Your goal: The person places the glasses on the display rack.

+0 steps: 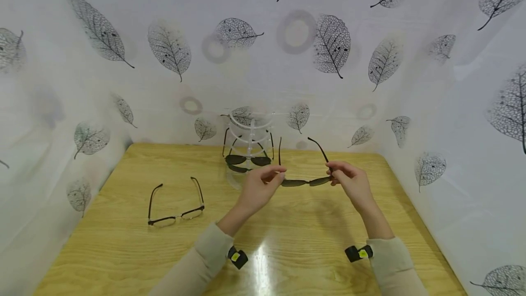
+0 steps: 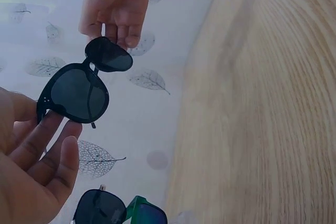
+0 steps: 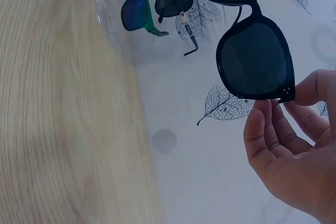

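Both hands hold one pair of black sunglasses (image 1: 295, 182) above the table, its temples unfolded and pointing away from me. At the left hinge corner my left hand (image 1: 260, 187) pinches the frame between thumb and fingers. My right hand (image 1: 352, 183) pinches the opposite corner in the same way. In the right wrist view the dark lens (image 3: 255, 59) faces the camera, and small dots mark the frame's corner. Just behind my left hand, a clear display stand (image 1: 251, 127) carries dark sunglasses (image 1: 248, 161) and, in the right wrist view, green-framed sunglasses (image 3: 137, 11).
Eyeglasses (image 1: 176, 217) with clear lenses and dark brow bars lie unfolded at the left of the wooden table (image 1: 287, 241). A white curtain (image 1: 255, 72) printed with leaves surrounds the table's back and sides.
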The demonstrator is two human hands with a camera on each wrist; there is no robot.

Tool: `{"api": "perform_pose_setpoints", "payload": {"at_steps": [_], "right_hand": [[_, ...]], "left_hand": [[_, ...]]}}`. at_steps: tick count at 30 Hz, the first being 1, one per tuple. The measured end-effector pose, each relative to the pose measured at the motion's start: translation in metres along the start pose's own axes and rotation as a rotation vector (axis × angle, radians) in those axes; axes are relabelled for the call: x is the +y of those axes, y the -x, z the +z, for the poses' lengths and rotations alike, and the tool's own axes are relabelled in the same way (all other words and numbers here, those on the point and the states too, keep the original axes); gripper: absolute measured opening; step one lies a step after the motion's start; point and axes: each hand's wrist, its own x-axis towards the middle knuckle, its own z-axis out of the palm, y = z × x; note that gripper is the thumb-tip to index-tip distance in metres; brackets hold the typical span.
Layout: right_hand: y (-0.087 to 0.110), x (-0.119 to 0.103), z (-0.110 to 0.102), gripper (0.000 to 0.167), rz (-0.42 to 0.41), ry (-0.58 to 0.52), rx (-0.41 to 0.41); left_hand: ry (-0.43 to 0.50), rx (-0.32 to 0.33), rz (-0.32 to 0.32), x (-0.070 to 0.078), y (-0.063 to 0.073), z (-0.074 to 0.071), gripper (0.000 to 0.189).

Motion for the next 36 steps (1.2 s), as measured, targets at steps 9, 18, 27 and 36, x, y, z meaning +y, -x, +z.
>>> {"api": "perform_pose_setpoints", "payload": {"at_steps": [9,18,27,36], "right_hand": [[0.003,-0.015,0.009,0.029,-0.059,-0.02,-0.031],[0.001,-0.022,0.022,0.026,-0.129,-0.036,-0.071],[-0.002,-0.03,0.033,0.026,-0.136,-0.057,-0.11],[-0.006,-0.036,0.048,0.028,-0.143,-0.085,-0.139]], "left_hand": [[0.007,0.008,-0.002,0.01,0.015,-0.015,0.02],[-0.014,0.03,-0.021,0.013,0.025,-0.031,0.02],[-0.013,0.054,-0.014,0.015,0.035,-0.045,0.019],[-0.021,0.087,-0.016,0.015,0.044,-0.058,0.019]]}}
